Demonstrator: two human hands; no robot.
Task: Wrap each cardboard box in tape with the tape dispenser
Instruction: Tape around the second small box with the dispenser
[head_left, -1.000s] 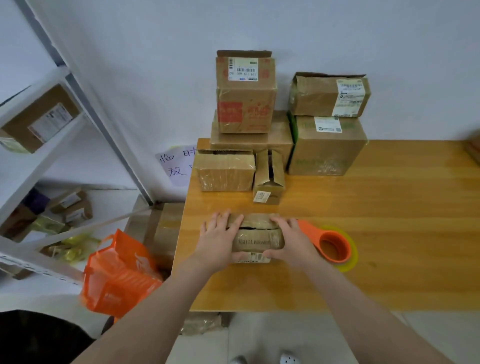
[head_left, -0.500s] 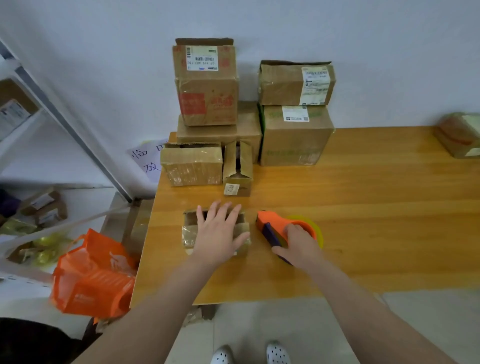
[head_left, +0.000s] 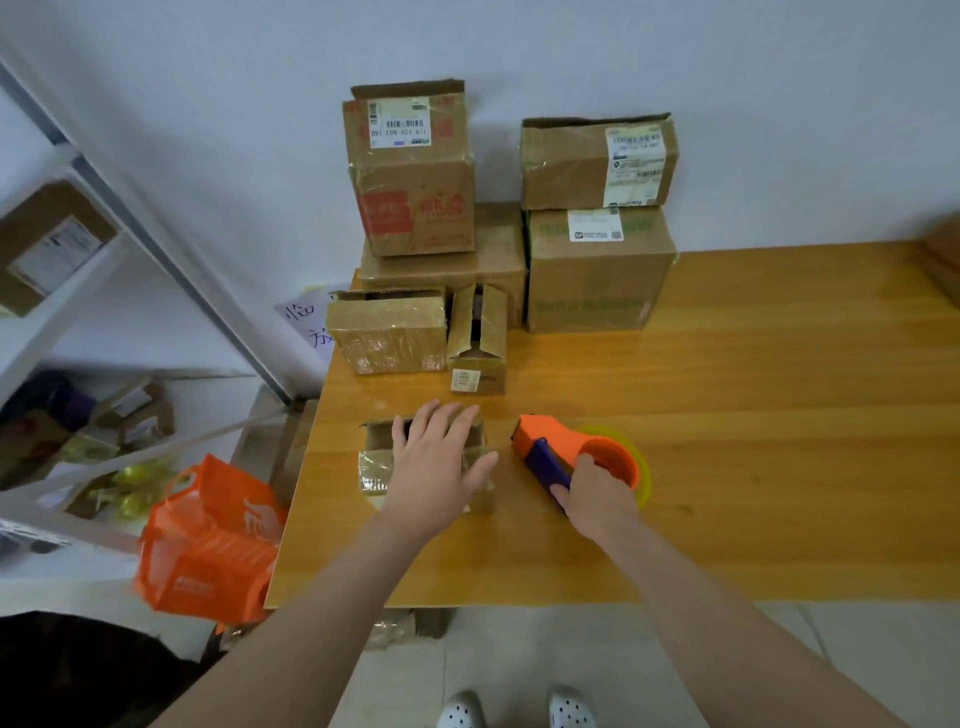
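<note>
The left hand (head_left: 439, 467) lies flat, fingers spread, pressing the small cardboard box (head_left: 375, 465) near the table's (head_left: 753, 441) front-left edge. At its 3 o'clock, the right hand (head_left: 592, 499) grips the orange tape dispenser (head_left: 571, 449), resting on the table.

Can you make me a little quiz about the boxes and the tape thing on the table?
1. True or false: the left hand lies flat on top of the small box.
2. What is the right hand gripping? A) the orange bag B) the tape dispenser C) a stacked box
3. Fill in: the tape dispenser sits on the table to the ____ of the small box.

Key: 1 true; 2 B; 3 right
</note>
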